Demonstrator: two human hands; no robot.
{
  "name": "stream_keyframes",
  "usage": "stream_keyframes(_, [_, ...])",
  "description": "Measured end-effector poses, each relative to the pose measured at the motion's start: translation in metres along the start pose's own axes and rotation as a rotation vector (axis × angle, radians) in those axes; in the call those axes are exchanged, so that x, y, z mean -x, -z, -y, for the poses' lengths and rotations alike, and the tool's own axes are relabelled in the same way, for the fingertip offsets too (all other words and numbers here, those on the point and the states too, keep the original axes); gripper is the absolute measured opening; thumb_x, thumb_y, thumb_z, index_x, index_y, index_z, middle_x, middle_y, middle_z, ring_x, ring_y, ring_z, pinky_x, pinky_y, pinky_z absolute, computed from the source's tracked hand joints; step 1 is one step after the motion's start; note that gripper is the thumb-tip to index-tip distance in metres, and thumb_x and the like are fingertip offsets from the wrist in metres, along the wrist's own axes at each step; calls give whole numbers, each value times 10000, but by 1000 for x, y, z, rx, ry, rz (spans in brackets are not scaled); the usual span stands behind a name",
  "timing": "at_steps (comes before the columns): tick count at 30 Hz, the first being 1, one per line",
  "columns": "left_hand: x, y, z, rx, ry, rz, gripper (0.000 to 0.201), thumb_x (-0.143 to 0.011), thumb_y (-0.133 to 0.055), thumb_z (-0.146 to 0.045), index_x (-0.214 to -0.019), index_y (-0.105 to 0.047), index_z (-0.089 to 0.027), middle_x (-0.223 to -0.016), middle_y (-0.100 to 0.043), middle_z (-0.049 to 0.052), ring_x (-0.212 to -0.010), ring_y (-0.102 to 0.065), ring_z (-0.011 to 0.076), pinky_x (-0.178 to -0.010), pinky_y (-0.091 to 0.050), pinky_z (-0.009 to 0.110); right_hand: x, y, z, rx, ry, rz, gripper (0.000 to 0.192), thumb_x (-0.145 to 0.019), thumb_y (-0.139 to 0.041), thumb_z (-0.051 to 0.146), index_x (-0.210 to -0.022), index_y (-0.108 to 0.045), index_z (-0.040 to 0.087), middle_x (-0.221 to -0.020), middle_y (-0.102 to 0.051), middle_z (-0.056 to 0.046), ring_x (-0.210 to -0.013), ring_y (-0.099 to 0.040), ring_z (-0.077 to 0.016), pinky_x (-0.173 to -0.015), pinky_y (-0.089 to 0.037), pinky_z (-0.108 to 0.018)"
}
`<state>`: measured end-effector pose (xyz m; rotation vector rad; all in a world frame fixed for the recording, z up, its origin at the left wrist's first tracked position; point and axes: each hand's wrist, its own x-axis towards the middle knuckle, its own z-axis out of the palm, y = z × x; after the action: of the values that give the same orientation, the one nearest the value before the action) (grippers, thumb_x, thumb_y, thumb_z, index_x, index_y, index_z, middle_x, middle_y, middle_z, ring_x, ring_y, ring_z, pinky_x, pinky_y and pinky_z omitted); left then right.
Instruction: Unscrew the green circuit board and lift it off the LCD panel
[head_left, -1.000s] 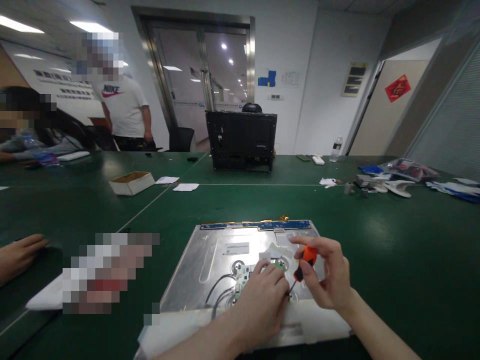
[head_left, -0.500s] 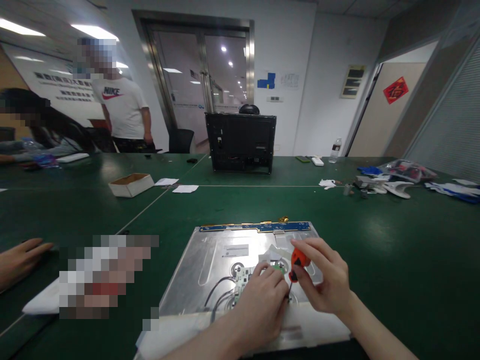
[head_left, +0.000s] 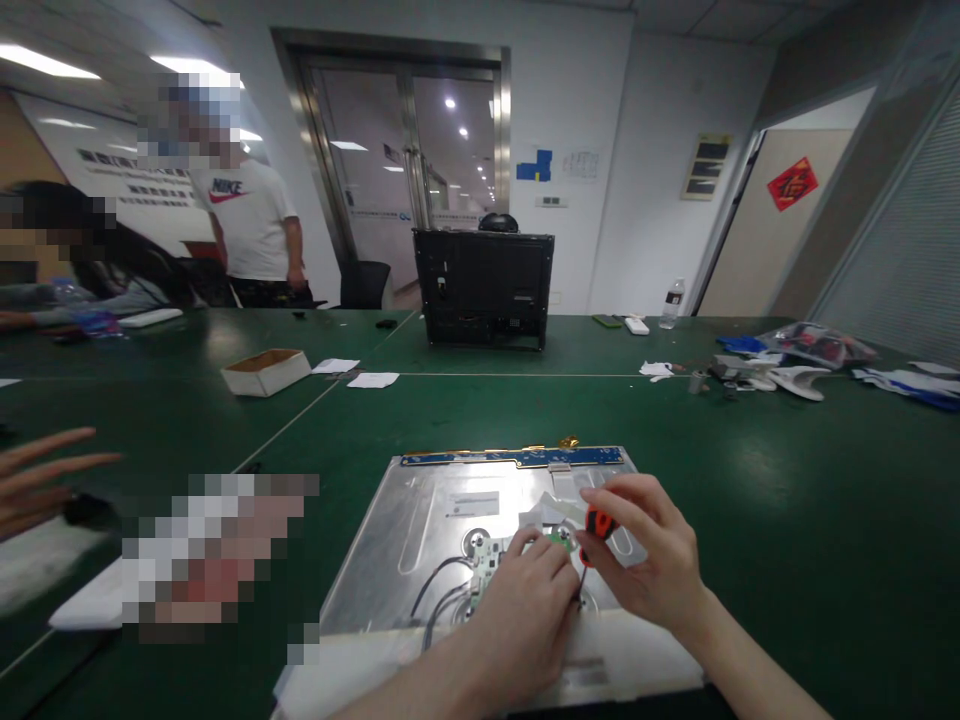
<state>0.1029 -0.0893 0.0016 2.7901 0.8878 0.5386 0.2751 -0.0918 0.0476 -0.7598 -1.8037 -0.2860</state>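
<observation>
A silver metal panel (head_left: 420,520), the back of a display, lies flat on the green table in front of me. Near its middle sits a small green circuit board (head_left: 487,562) with black cables (head_left: 435,600) running off toward me. My left hand (head_left: 525,610) rests on the board, fingers pressing it down. My right hand (head_left: 645,560) grips a small orange-and-black screwdriver (head_left: 598,524), its thin shaft pointing down at the board beside my left fingers. A blue strip board (head_left: 517,457) lines the panel's far edge.
Another person's hand (head_left: 37,475) hovers at the left edge. A cardboard box (head_left: 266,371), papers, a black monitor back (head_left: 484,285), a water bottle (head_left: 673,298) and loose parts at the right lie farther off. Two people stay at the far left.
My right hand has tilted and lowered the screwdriver slightly, fingers wrapping its handle more. The other person's hand at the left lifted off the table with fingers spread.
</observation>
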Motion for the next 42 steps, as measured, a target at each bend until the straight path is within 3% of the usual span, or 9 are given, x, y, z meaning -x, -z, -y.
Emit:
stream_keyframes(7, [0,-1,1,6,5,-5,107,-831,-521,-133,-902,-574,-192,-937,-625,51,-926,-567,224,-1017,-331,438,-4,5,2,-37,9,52,404,-809,-529,109,-1204,-540,193,-1008,-692,-106,-929,-690,-236,-714,-587,-346])
stream_keyframes(12, [0,0,0,0,14,17,105,-826,-531,-135,-897,-580,-194,-957,-628,55,-960,-567,231,-1018,-333,444,2,0,2,-103,-59,-5,351,-825,-598,162,-1150,-476,214,-1004,-713,-91,-747,-703,-183,-664,-587,-321])
stream_keyframes(16, [-1,0,0,7,12,3,114,-841,-520,-139,-919,-583,-195,-961,-628,56,-950,-569,227,-1020,-332,442,4,-1,0,-163,-84,58,407,-842,-554,132,-1224,-424,187,-1043,-693,-118,-691,-681,-164,-651,-577,-323])
stream_keyframes(21, [-1,0,-2,9,13,-15,84,-828,-517,-129,-861,-557,-195,-933,-623,49,-920,-572,225,-1024,-327,448,-2,5,1,-121,-23,92,370,-854,-493,113,-1216,-475,186,-1087,-646,-125,-987,-653,-227,-749,-571,-357])
stream_keyframes(25, [-1,-1,-1,-9,12,-19,64,-819,-530,-131,-836,-545,-191,-918,-616,48,-912,-570,226,-1019,-327,447,-3,7,1,-92,-12,107,353,-865,-439,113,-1204,-506,186,-1045,-620,-121,-935,-642,-224,-681,-568,-343])
stream_keyframes(29, [0,-1,0,-4,3,-14,124,-827,-527,-129,-925,-573,-187,-974,-625,55,-959,-566,228,-1023,-325,441,0,2,-1,-42,-8,37,308,-860,-570,203,-1164,-525,200,-973,-593,-92,-844,-628,-209,-653,-561,-335])
stream_keyframes(33, [0,-1,0,1,5,-6,130,-824,-528,-135,-933,-579,-185,-979,-626,60,-973,-562,232,-1024,-326,438,1,-1,-2,-18,-17,-3,307,-837,-617,169,-1135,-557,216,-935,-591,-69,-793,-626,-184,-649,-554,-316])
stream_keyframes(38, [-1,-1,-1,8,24,-9,93,-820,-518,-119,-855,-570,-187,-917,-619,46,-912,-566,221,-1034,-316,441,-2,3,0,-86,-22,67,382,-833,-509,83,-1196,-535,201,-1033,-672,-105,-927,-671,-212,-704,-572,-322])
stream_keyframes(42, [0,-2,-1,14,23,-15,125,-826,-520,-127,-914,-587,-187,-969,-631,52,-964,-565,229,-1042,-311,441,1,1,-1,-122,-38,38,360,-829,-584,146,-1173,-505,212,-1042,-708,-103,-960,-690,-235,-734,-583,-349])
